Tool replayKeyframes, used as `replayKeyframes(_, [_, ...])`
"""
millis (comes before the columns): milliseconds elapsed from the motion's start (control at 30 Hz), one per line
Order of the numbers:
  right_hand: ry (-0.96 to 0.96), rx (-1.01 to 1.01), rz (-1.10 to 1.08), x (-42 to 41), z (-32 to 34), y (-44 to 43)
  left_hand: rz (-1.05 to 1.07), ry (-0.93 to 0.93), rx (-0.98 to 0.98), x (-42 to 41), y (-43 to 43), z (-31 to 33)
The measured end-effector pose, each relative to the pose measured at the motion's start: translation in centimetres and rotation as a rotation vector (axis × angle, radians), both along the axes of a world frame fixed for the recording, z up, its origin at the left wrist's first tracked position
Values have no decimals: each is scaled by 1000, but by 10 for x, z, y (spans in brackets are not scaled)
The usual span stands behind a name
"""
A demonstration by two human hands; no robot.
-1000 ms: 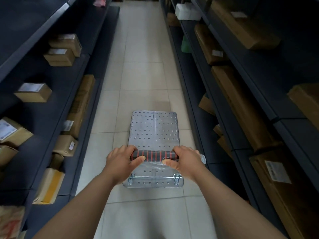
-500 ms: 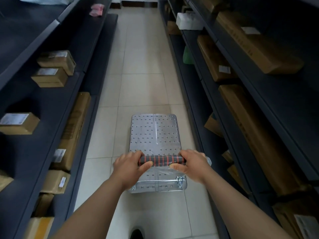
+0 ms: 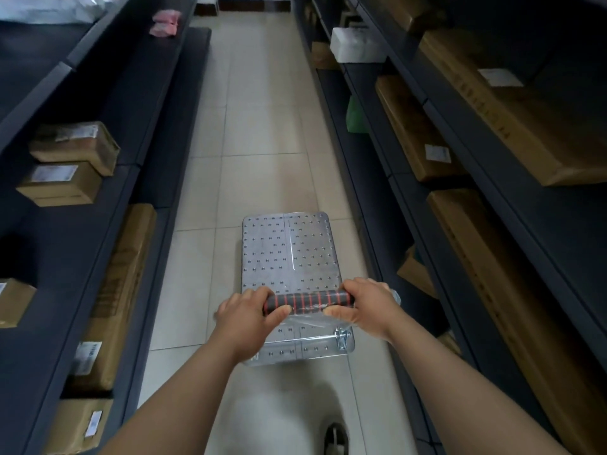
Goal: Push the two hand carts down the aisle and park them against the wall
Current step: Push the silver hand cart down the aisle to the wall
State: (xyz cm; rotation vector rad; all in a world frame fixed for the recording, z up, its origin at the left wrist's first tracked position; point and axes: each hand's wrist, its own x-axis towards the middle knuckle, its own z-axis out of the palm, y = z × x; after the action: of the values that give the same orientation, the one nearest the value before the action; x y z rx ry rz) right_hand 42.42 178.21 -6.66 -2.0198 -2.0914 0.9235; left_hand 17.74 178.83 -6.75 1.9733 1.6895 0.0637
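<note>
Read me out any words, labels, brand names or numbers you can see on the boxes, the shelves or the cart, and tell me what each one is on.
None can be read.
White labels on the small boxes on the left shelves: too blurred.
Label on the tall left box: too blurred.
Labels on the long right boxes: too small.
Printed line along the top right box: illegible.
Cart deck and handle: no text.

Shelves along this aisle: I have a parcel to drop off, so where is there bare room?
The left shelf is bare beyond the two stacked boxes, up to the pink packets. The cart deck ahead of the handle is empty too. The right shelves are crowded with long cartons.
</note>
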Motion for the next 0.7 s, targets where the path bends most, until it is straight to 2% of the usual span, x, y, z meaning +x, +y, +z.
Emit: replayKeyframes(700, [-78, 41, 132, 41, 12, 333, 149, -17, 50, 48, 306, -6])
